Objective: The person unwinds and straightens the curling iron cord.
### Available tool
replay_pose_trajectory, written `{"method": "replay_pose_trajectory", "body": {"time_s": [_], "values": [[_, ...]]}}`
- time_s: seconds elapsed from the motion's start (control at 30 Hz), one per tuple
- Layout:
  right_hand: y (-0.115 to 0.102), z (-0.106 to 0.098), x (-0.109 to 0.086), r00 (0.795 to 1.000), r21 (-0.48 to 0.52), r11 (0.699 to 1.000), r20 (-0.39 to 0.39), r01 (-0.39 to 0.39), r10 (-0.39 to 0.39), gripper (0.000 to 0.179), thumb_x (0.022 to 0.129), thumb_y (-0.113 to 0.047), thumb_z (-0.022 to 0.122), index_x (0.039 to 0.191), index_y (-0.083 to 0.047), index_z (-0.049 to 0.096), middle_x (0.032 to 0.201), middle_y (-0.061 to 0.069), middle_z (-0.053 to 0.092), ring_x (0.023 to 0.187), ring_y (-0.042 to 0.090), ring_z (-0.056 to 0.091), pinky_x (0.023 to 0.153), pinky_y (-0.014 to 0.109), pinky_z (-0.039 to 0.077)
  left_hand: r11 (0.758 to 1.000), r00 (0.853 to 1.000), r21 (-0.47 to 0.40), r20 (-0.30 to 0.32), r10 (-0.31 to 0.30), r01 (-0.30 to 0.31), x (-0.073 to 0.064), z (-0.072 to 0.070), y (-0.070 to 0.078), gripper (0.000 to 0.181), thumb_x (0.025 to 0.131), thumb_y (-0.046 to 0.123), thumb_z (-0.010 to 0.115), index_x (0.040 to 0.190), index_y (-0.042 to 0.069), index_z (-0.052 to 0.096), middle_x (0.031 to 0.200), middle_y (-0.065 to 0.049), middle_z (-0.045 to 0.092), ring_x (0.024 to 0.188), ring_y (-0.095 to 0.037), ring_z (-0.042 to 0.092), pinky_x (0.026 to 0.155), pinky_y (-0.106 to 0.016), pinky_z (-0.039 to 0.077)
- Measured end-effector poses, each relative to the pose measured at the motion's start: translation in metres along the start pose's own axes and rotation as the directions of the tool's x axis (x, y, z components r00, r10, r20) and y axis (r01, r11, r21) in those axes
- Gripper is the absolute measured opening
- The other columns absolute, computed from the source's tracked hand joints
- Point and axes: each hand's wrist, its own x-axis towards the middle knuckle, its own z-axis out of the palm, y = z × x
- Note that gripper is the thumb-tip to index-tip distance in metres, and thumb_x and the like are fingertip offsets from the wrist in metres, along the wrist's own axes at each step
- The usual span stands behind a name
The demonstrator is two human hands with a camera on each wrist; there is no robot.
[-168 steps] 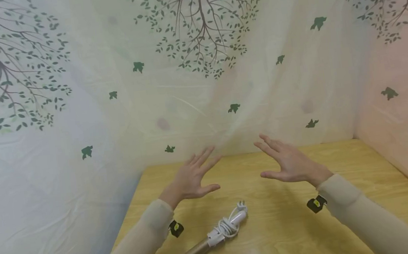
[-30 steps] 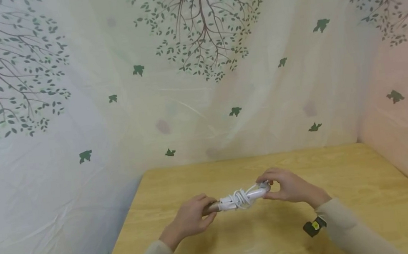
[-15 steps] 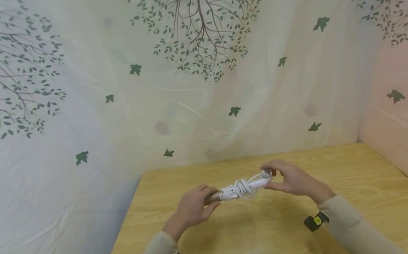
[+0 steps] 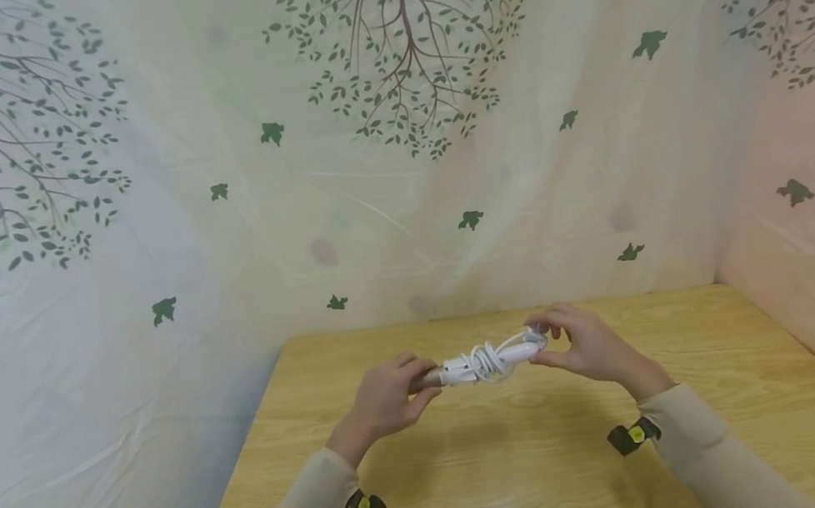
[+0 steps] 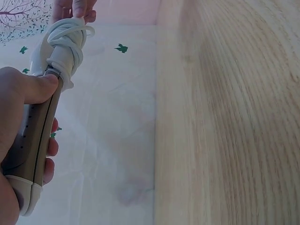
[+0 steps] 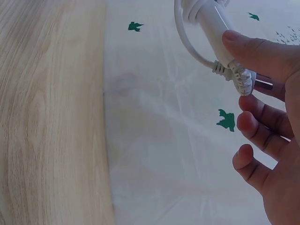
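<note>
Raised off the wood-grained counter [image 4: 477, 464] since earlier, the slim wand [image 4: 460, 370] is aloft in the head view, the left grip [image 5: 18, 93] curled round its bronze barrel [image 5: 37, 124] (left wrist), the right grip [image 6: 280, 123] pinching its smooth white handle [image 6: 217, 32] (right wrist).

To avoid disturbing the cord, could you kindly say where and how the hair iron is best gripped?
Probably round its brown barrel, coming from the person's left, where the left hand grips: that part is slim and straight, whereas the white cord is wound round the handle.
</note>
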Motion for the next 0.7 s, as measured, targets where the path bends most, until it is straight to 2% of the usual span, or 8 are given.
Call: {"method": "replay_pose_trajectory", "body": {"time_s": [0.2,0.37,0.5,0.7], "values": [[-0.002,-0.005,-0.001,0.996,0.026,0.996,0.016,-0.091,0.091,0.045,0.074,-0.023,0.086,0.113,-0.010,0.067,0.090,-0.008,0.059,0.076,0.014,0.053,0.062,0.025,0.044,1.000,1.000,0.007,-0.010,0.015,-0.015,0.004,0.001,-0.001,0.028,0.085,0.034,0.074,0.107,0.016,0.070,0.092,0.006,0.064,0.069,-0.004,0.055,0.060,-0.021,0.047],[-0.002,-0.011,-0.001,0.987,0.096,0.983,0.042,-0.157,0.153,0.037,0.079,-0.021,0.082,0.111,-0.010,0.068,0.088,-0.007,0.061,0.076,0.014,0.053,0.060,0.023,0.043,1.000,0.999,0.014,-0.026,0.023,-0.023,0.008,0.001,-0.003,0.028,0.084,0.033,0.075,0.106,0.016,0.070,0.094,0.005,0.065,0.071,-0.005,0.057,0.060,-0.023,0.049],[-0.001,-0.015,0.002,0.983,0.150,0.972,0.042,-0.181,0.177,0.029,0.083,-0.020,0.078,0.110,-0.011,0.070,0.088,-0.005,0.063,0.078,0.014,0.054,0.061,0.025,0.045,0.999,0.998,0.011,-0.053,0.035,-0.034,0.010,-0.001,-0.004,0.029,0.083,0.031,0.077,0.106,0.015,0.070,0.096,0.005,0.066,0.073,-0.006,0.060,0.061,-0.024,0.051],[0.002,-0.021,0.004,0.980,0.176,0.964,0.040,-0.200,0.196,0.023,0.089,-0.018,0.072,0.111,-0.012,0.070,0.088,-0.005,0.063,0.079,0.010,0.055,0.065,0.025,0.048,0.998,0.994,0.012,-0.092,0.062,-0.061,0.015,-0.003,-0.005,0.030,0.082,0.031,0.078,0.106,0.015,0.071,0.095,0.004,0.066,0.073,-0.007,0.062,0.061,-0.026,0.052]]}}
